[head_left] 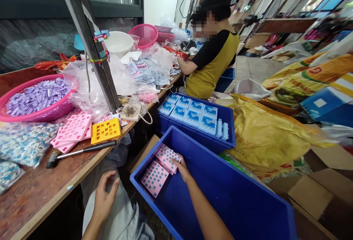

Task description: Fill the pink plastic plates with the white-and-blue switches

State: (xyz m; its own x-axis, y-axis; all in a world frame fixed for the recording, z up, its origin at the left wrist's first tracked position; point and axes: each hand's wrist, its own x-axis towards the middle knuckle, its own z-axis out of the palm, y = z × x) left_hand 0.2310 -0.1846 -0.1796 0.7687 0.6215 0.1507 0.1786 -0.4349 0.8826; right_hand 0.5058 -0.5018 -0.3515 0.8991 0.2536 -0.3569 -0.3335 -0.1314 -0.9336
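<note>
My right hand (182,165) reaches into a long blue plastic bin (220,188) and grips the edge of a pink plate with blue squares (167,156). That plate lies on top of others at the bin's far left end. Beside it, nearer to me, is another pink plate (154,179) with the same blue squares. My left hand (106,194) hovers over my lap, left of the bin, with nothing in it; its fingers are loosely curled and apart.
On the table are a hammer (79,152), a yellow holed plate (106,130), pink holed plates (73,127) and a pink basket (52,113) of purple pieces. A metal post (96,56) rises there. Another blue bin (233,122) holds light-blue blocks. A co-worker (212,59) sits beyond.
</note>
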